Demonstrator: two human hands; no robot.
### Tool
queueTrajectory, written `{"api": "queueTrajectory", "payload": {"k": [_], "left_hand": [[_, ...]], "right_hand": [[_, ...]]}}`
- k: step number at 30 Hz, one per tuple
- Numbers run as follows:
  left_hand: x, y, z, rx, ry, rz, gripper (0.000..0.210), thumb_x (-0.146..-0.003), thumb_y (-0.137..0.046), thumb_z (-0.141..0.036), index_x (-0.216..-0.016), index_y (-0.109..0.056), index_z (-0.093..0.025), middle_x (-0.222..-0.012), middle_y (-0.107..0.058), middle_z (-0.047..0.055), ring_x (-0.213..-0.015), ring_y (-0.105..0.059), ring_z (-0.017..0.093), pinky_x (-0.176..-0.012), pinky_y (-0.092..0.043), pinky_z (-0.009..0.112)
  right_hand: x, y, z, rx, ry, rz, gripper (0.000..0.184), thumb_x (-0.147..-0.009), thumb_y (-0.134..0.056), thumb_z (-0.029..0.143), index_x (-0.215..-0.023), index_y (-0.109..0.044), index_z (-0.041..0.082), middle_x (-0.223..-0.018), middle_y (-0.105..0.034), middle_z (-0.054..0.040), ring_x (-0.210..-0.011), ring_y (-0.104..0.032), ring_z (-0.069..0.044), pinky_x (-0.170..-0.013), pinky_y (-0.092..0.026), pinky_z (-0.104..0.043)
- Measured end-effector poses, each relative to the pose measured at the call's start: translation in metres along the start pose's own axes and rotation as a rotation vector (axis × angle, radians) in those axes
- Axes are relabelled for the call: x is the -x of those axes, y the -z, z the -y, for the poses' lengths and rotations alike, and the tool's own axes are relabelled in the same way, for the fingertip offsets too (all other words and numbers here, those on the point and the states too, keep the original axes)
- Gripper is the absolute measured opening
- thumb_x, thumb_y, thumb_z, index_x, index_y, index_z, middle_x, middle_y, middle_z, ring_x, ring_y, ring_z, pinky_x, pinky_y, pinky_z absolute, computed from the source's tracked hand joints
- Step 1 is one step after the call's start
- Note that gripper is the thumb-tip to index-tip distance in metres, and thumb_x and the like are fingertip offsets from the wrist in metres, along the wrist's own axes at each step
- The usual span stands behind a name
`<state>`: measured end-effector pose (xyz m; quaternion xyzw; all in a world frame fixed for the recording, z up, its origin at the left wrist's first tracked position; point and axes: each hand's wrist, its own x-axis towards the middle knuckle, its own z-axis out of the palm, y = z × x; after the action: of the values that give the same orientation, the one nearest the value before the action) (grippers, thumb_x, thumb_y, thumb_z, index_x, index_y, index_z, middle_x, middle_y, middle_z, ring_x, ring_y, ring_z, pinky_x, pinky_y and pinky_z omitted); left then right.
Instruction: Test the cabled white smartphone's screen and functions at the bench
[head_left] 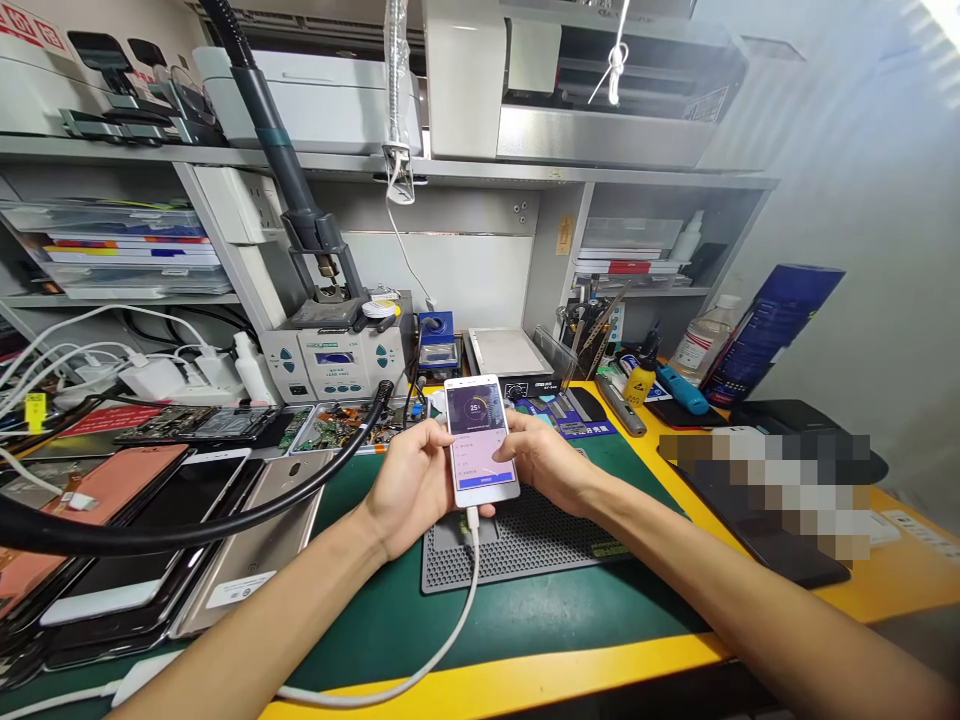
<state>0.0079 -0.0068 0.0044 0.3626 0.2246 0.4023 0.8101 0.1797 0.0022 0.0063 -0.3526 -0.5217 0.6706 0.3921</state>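
Observation:
A white smartphone point(466, 462) is held upright over the bench, its screen lit with a dark upper part reading 25 and a blue bar near the bottom. My left hand point(411, 478) grips its left side, thumb at the edge and fingers behind. Around the right side is my right hand point(551, 462), closed, with the thumb over the screen; its other fingers are partly hidden behind the phone. A white cable point(474, 570) is plugged into the phone's lower end and curves down to the left. Beneath lies a grey perforated mat point(555, 555) on a green work mat point(375, 620).
Several phones, including a gold one point(251, 545), lie at the left under a black hose point(225, 535). A soldering station point(337, 365) and a tray of circuit boards point(330, 430) stand behind. At right are a yellow bottle point(639, 385) and a dark tablet-like slab point(739, 520).

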Motion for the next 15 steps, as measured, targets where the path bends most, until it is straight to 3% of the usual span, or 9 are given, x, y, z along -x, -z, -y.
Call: {"api": "queueTrajectory", "payload": {"k": [10, 13, 15], "left_hand": [[0.000, -0.001, 0.000, 0.000, 0.026, -0.021, 0.046, -0.084, -0.039, -0.025, -0.125, -0.055, -0.012, -0.113, -0.065, 0.019, -0.089, -0.066, 0.032, -0.060, -0.058, 0.043], [0.000, 0.000, -0.002, 0.010, 0.043, -0.020, 0.046, -0.084, -0.039, -0.026, -0.125, -0.055, -0.012, -0.115, -0.065, 0.020, -0.093, -0.066, 0.034, -0.060, -0.058, 0.044], [0.001, 0.001, -0.005, 0.006, 0.044, -0.039, 0.047, -0.084, -0.040, -0.027, -0.126, -0.054, -0.011, -0.118, -0.063, 0.021, -0.096, -0.065, 0.036, -0.063, -0.058, 0.047]], "right_hand": [[-0.002, -0.001, -0.001, -0.088, -0.022, -0.007, 0.030, -0.064, -0.054, 0.013, -0.093, -0.059, 0.017, -0.081, -0.068, -0.0027, -0.070, -0.062, -0.018, -0.063, -0.049, -0.029], [-0.003, 0.003, 0.005, -0.098, -0.053, 0.018, 0.025, -0.073, -0.055, 0.023, -0.097, -0.059, 0.017, -0.085, -0.068, -0.0042, -0.068, -0.062, -0.019, -0.060, -0.050, -0.030], [-0.005, 0.011, 0.011, -0.076, -0.036, -0.043, 0.025, -0.079, -0.055, 0.032, -0.099, -0.058, 0.018, -0.087, -0.066, -0.0045, -0.065, -0.063, -0.020, -0.055, -0.051, -0.032]]}}
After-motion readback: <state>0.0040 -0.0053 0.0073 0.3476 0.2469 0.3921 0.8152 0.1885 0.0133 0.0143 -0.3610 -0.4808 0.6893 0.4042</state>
